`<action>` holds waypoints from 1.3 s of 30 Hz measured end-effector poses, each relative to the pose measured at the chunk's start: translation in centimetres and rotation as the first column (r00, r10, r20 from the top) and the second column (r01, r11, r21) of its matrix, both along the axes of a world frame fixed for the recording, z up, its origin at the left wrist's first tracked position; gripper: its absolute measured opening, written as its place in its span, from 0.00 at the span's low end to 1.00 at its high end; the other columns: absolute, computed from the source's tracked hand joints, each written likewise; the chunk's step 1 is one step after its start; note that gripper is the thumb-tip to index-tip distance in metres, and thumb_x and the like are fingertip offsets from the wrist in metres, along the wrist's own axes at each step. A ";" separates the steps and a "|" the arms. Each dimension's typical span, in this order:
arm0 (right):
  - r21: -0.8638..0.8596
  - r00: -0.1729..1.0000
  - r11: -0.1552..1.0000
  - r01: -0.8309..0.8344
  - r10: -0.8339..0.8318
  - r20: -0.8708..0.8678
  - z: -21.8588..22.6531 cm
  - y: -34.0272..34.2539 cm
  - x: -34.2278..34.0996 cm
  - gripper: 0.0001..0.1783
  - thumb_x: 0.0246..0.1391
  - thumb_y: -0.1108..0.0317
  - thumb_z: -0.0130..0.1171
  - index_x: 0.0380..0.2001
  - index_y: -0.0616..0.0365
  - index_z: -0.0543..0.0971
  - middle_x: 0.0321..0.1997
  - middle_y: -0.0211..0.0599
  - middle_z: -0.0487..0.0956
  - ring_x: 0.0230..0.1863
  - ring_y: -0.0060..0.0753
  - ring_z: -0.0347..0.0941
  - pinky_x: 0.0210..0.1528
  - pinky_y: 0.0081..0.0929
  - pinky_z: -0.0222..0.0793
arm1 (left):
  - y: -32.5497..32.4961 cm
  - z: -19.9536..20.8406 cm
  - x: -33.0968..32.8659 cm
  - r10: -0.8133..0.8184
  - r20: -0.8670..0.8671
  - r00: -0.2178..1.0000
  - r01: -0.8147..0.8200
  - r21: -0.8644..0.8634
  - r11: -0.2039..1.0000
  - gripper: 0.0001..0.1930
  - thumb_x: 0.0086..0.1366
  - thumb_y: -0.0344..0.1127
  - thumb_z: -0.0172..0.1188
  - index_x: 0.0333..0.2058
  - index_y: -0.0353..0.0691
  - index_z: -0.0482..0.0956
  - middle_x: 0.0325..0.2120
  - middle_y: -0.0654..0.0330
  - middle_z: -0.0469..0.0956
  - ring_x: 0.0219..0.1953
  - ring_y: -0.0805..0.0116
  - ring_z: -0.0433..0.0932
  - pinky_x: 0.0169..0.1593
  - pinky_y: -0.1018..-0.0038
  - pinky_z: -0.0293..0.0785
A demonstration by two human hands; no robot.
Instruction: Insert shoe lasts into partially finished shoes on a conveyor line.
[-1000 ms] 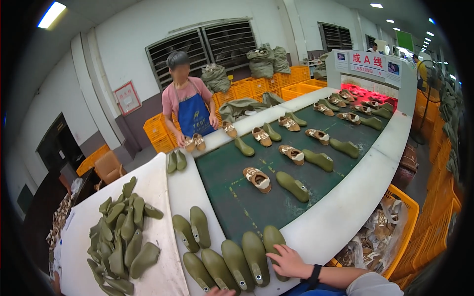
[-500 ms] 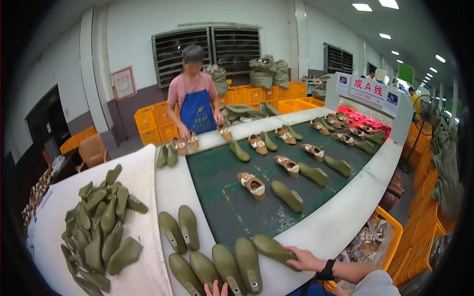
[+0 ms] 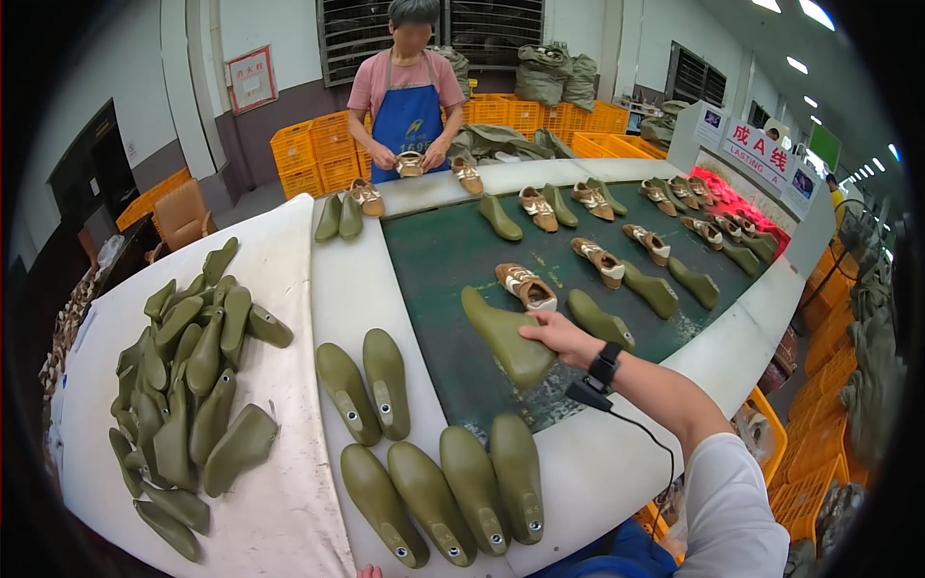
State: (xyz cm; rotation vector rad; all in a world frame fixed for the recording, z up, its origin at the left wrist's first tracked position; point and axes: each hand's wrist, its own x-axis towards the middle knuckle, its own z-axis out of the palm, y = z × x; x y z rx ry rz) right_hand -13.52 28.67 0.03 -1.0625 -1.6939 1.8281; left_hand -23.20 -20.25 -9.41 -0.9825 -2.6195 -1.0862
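My right hand is closed round the heel end of an olive-green shoe last, held tilted over the near part of the dark green conveyor belt. Just beyond it lies a brown and white sneaker; another shoe last rests to its right. Of my left hand, only a bit of the fingers shows at the lower edge, so its grip is hidden. Several shoe lasts stand in a row on the white border near it, with a pair of lasts behind them.
On the pale sheet at left lies a heap of shoe lasts. Sneakers and lasts run along the belt toward the red-lit machine. Across the belt, a co-worker in a blue apron handles a sneaker. Yellow crates stand at right.
My right hand has lifted the shoe last off the white border and carried it forward over the belt. My left hand has drawn back from the row of lasts. The co-worker has raised a sneaker.
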 end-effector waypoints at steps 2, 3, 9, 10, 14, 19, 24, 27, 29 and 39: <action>0.507 0.947 0.861 -0.051 -0.120 0.299 -0.3 -0.4 -2.8 0.25 0.50 0.62 0.56 0.50 0.62 0.67 0.43 0.46 0.76 0.43 0.39 0.74 0.45 0.33 0.70 | -0.1 -1.3 -0.5 -0.017 -0.045 0.999 0.015 -0.051 0.999 0.22 0.57 0.34 0.57 0.49 0.31 0.68 0.47 0.44 0.70 0.52 0.42 0.64 0.56 0.54 0.58; 0.724 0.895 0.662 -0.194 -0.183 0.407 -2.0 -0.6 -3.7 0.28 0.49 0.58 0.55 0.52 0.60 0.66 0.40 0.55 0.76 0.43 0.50 0.74 0.47 0.36 0.69 | -0.1 -1.6 -0.4 -0.038 -0.086 0.996 0.029 -0.096 0.995 0.22 0.57 0.35 0.57 0.49 0.31 0.68 0.47 0.45 0.70 0.52 0.42 0.64 0.56 0.53 0.58; 0.631 0.623 0.536 -0.561 -0.229 0.748 -8.0 -4.2 -7.6 0.29 0.50 0.55 0.52 0.50 0.63 0.62 0.31 0.52 0.78 0.35 0.52 0.76 0.37 0.43 0.70 | 1.3 -1.4 -0.2 -0.047 -0.093 0.995 0.037 -0.103 0.994 0.21 0.56 0.36 0.56 0.47 0.33 0.70 0.45 0.47 0.71 0.51 0.42 0.65 0.56 0.53 0.58; 0.608 0.604 0.544 -0.578 -0.216 0.767 -7.2 -4.2 -7.7 0.31 0.51 0.55 0.51 0.51 0.66 0.60 0.32 0.51 0.78 0.36 0.51 0.76 0.38 0.44 0.70 | 0.6 -0.8 0.1 -0.076 -0.086 0.993 0.065 -0.131 0.989 0.21 0.56 0.36 0.56 0.47 0.33 0.70 0.45 0.47 0.71 0.51 0.42 0.65 0.56 0.53 0.58; 0.446 0.556 0.700 -0.558 -0.084 0.827 -6.3 -2.5 -6.8 0.30 0.50 0.57 0.51 0.52 0.63 0.58 0.33 0.52 0.78 0.37 0.52 0.75 0.40 0.44 0.70 | 0.9 -0.5 0.1 -0.080 -0.125 0.989 0.067 -0.106 0.992 0.19 0.57 0.36 0.55 0.46 0.34 0.71 0.45 0.47 0.71 0.51 0.43 0.65 0.55 0.54 0.59; 0.542 0.624 0.636 -0.549 -0.120 0.772 -7.3 -3.6 -5.9 0.37 0.45 0.65 0.52 0.57 0.63 0.52 0.31 0.52 0.78 0.35 0.50 0.76 0.38 0.43 0.70 | 1.8 -0.2 0.3 -0.102 -0.160 0.982 0.081 -0.131 0.988 0.18 0.58 0.35 0.55 0.46 0.34 0.71 0.45 0.45 0.70 0.50 0.41 0.65 0.55 0.53 0.59; 0.559 0.669 0.642 -0.525 -0.094 0.737 -7.2 -3.7 -4.9 0.37 0.43 0.68 0.51 0.58 0.67 0.53 0.32 0.54 0.78 0.36 0.51 0.75 0.38 0.42 0.70 | 2.2 0.1 1.2 -0.095 -0.170 0.981 0.071 -0.145 0.987 0.16 0.58 0.34 0.53 0.45 0.33 0.71 0.44 0.44 0.69 0.49 0.41 0.65 0.54 0.53 0.59; 0.551 0.689 0.626 -0.552 -0.029 0.724 -7.9 -4.1 -4.7 0.38 0.42 0.66 0.51 0.57 0.69 0.53 0.32 0.56 0.77 0.37 0.52 0.75 0.39 0.42 0.69 | 1.4 -0.5 1.4 -0.110 -0.214 0.971 0.067 -0.200 0.978 0.16 0.58 0.35 0.53 0.44 0.34 0.71 0.45 0.43 0.69 0.50 0.40 0.65 0.53 0.53 0.60; 0.544 0.685 0.621 -0.563 -0.017 0.729 -7.9 -4.1 -4.8 0.38 0.42 0.67 0.51 0.58 0.68 0.53 0.32 0.55 0.77 0.36 0.51 0.75 0.39 0.41 0.69 | 1.4 -0.9 1.2 -0.093 -0.275 0.957 0.029 -0.227 0.973 0.17 0.57 0.35 0.53 0.44 0.35 0.72 0.44 0.44 0.69 0.49 0.40 0.65 0.51 0.52 0.62; 0.574 0.698 0.653 -0.494 -0.095 0.709 -7.4 -3.4 -4.2 0.36 0.42 0.70 0.54 0.57 0.62 0.57 0.34 0.48 0.79 0.37 0.44 0.76 0.38 0.37 0.70 | 2.2 -0.8 1.9 -0.127 -0.276 0.953 0.058 -0.246 0.967 0.15 0.56 0.32 0.51 0.43 0.34 0.72 0.43 0.44 0.71 0.48 0.41 0.66 0.52 0.54 0.61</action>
